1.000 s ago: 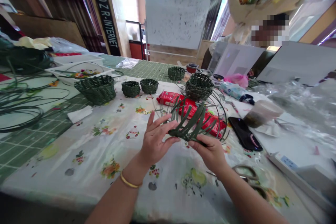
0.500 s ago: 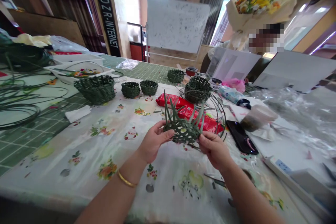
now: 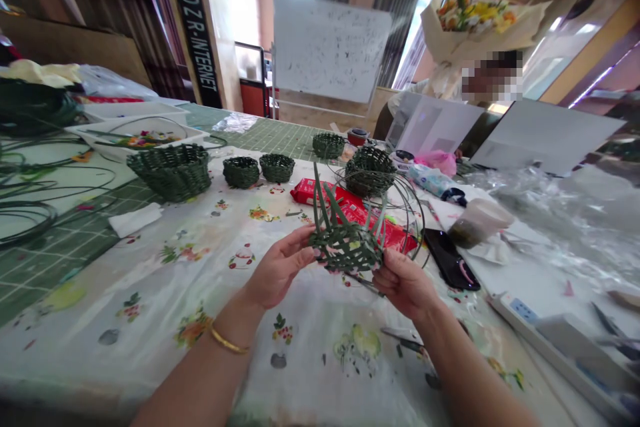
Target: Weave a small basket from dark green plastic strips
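Both my hands hold a small woven basket base [image 3: 345,248] of dark green strips above the floral tablecloth [image 3: 310,353]. Its loose strip ends stick up and outward. My left hand [image 3: 279,267] presses its fingertips against the left side of the weave. My right hand [image 3: 405,285] grips the right side from below. A gold bangle [image 3: 229,340] circles my left wrist. Beyond the weave lie a red packet [image 3: 320,192] and a loose coil of dark green strip [image 3: 395,207].
Several finished green baskets [image 3: 169,172] stand beyond my hands. A black phone [image 3: 450,259] lies to the right, and scissors [image 3: 403,340] lie near my right forearm. Green strip coils [image 3: 30,213] lie at the left. A person [image 3: 440,90] stands behind laptops [image 3: 540,133], holding a bouquet.
The woven base has turned, and its strip ends now stand more upright. My hands have come closer around it. The whole scene has shifted left in view.
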A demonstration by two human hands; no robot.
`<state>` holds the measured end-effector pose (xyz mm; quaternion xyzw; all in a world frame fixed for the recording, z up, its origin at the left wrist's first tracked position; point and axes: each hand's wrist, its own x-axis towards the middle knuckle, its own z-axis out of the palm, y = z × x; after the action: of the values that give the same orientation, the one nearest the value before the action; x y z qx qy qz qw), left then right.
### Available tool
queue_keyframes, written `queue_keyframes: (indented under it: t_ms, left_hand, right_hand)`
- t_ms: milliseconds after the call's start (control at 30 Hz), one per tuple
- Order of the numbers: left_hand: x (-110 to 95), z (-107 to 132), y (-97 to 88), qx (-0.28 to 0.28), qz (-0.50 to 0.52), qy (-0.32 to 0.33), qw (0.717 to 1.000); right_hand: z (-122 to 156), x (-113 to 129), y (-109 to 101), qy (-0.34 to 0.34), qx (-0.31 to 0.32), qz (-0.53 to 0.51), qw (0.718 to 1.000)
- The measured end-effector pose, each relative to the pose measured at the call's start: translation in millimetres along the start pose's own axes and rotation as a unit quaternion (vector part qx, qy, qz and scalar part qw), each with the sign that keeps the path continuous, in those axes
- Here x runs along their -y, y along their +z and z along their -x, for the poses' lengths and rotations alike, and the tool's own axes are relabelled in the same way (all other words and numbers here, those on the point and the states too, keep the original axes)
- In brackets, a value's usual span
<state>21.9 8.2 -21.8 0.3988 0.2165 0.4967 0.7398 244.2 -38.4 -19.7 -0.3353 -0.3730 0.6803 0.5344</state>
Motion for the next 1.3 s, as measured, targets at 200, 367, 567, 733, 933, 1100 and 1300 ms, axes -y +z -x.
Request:
queue_keyframes:
  t_ms: [200,367,567,733,933,1100,1300]
  left_hand:
    - [4,-3,-8.1,0.018,0.035,0.007,0.999]
    - [15,-13,-8.5,-0.023,0.060,0.007,0.998]
    - [21,-13,-3.9,-0.047,-0.025,-0.086,0.995]
    - [31,-1,9.7,0.105,0.017,-0.110,0.988]
    - [45,0,16.3,0.036,0.097,-0.023,0.994]
    - [43,-2,9.6,0.029,0.118,-0.043,0.992]
    - [46,-2,4.3,-0.001,0.118,-0.073,0.990]
  right_hand:
    - [3,-1,-5,0.016,0.031,0.033,0.999]
    - [2,-11,5,-0.089,-0.044,0.198,0.975]
    - [3,-15,13,-0.309,-0.156,0.508,0.789]
    - [4,-23,16,-0.401,-0.128,0.723,0.547]
    - [2,-40,33,-0.357,-0.132,0.819,0.430]
    - [5,-47,36,-0.330,-0.110,0.833,0.430]
    - [7,-49,24,-0.385,-0.081,0.770,0.503]
